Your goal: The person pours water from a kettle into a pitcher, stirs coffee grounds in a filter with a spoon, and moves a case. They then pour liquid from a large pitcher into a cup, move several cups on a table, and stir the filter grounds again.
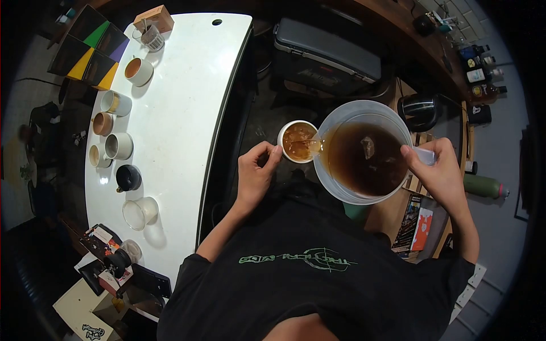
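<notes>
My left hand (256, 175) pinches the near side of a small white cup (282, 152), probably at its handle, which the fingers hide. Brown, bubbly liquid (297, 136) fills much of the cup. My right hand (437, 171) grips the handle of a large translucent plastic pitcher (364, 108). The pitcher is tilted to the left, and a thin stream runs from its spout into the cup. Dark brown liquid (352, 162) lies inside the pitcher, with a few pale patches on it that may be ice or reflections.
On the left, a white table (170, 125) carries several cups, including a black cup (128, 178), plus a clear container (140, 213) and a cardboard box (154, 19). Ahead stands a dark cooler box (327, 57). A black kettle (420, 111) and a green bottle (483, 186) are at right.
</notes>
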Demonstrator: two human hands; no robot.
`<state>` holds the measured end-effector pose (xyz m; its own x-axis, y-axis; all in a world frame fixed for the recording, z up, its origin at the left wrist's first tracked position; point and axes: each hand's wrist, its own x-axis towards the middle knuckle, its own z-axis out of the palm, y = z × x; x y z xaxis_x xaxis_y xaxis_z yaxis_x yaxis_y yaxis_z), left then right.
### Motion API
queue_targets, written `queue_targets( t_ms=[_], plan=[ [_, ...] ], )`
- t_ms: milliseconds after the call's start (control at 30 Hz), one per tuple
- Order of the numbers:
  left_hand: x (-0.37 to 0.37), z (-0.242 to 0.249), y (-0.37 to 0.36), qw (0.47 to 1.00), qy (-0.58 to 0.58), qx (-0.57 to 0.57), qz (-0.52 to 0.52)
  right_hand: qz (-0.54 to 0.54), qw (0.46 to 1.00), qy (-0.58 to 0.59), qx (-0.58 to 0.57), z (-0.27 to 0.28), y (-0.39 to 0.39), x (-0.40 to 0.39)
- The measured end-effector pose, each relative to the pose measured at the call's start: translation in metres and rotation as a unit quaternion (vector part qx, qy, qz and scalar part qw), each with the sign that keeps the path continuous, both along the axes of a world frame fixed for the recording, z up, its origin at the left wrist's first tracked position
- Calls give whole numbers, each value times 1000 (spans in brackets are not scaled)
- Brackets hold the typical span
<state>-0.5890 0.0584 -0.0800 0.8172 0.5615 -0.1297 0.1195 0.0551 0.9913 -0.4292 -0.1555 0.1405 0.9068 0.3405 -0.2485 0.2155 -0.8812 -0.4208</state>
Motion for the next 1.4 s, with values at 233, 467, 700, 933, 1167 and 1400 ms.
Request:
queue_targets(
  t_ms=[233, 467, 700, 933, 1167, 1400],
  plan=[
    [0, 1, -2, 1000, 10, -13, -7, 0, 1000, 5, -8, 1, -3, -3],
    [1, 1, -6, 999, 8, -27, -18, -1, 1000, 18, 7, 2, -9, -1],
    [3, 4, -12, 999, 10, -23, -32, 0, 999, 25, 21, 3, -18, 1],
    [7, 11, -17, 998, 20, -31, -46, -24, 996, -13, 86, -10, -37, -1],
    [16, 26, -28, 996, 23, -62, -66, -21, 975, 117, 185, -35, -94, 12],
    [36, 30, -48, 991, 35, -43, -121, -152, 890, 120, 412, -78, -147, -20]
  ],
)
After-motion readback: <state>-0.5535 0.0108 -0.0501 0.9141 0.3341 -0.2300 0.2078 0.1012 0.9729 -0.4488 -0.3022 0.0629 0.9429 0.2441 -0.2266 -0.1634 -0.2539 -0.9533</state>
